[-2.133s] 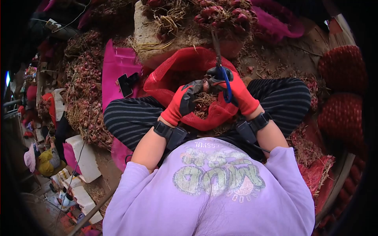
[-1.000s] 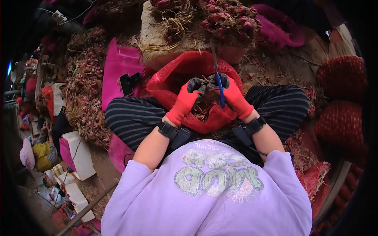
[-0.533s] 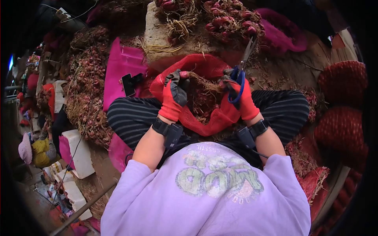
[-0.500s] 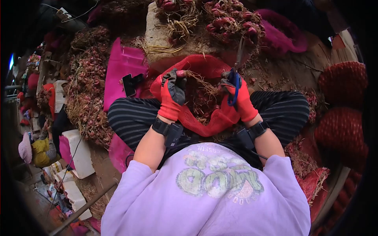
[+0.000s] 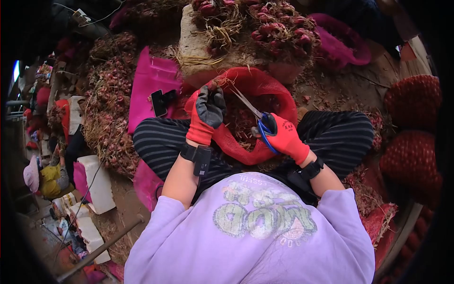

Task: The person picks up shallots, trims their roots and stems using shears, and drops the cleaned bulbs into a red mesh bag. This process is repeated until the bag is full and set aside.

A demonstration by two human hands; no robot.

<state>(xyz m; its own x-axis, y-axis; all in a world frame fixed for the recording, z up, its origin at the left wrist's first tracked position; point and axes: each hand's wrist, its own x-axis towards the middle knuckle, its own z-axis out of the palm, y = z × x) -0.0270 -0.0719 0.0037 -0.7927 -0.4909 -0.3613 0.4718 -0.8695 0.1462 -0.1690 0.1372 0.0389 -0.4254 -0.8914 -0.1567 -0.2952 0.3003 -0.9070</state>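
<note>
My left hand [image 5: 208, 111], in a red glove with a dark palm, is closed around a shallot [image 5: 213, 85]. Thin roots [image 5: 230, 77] stick out past the fingertips, and the glove hides most of the bulb. My right hand [image 5: 286, 139], gloved the same way, grips scissors [image 5: 249, 105] by their blue handles. Their blades point up and left, with the tips near the roots. Below both hands, between my crossed legs, lies a red mesh bag [image 5: 283, 92] with its mouth wide. Dry stalks and reddish bulbs show inside it.
Shallot bunches [image 5: 283, 35] lie ahead beside a pale block [image 5: 191, 45]. A long shallot heap [image 5: 106, 94] runs along the left. A phone-like device [image 5: 159, 103] rests on pink sheeting [image 5: 146, 75]. Filled red sacks [image 5: 411, 102] stand right. A person in a pink hat [image 5: 31, 175] sits far left.
The scissors have swung from upright to pointing up-left, and my right hand has turned and lowered slightly. My left hand stays nearly in place; the stalks that trailed between the hands no longer show there.
</note>
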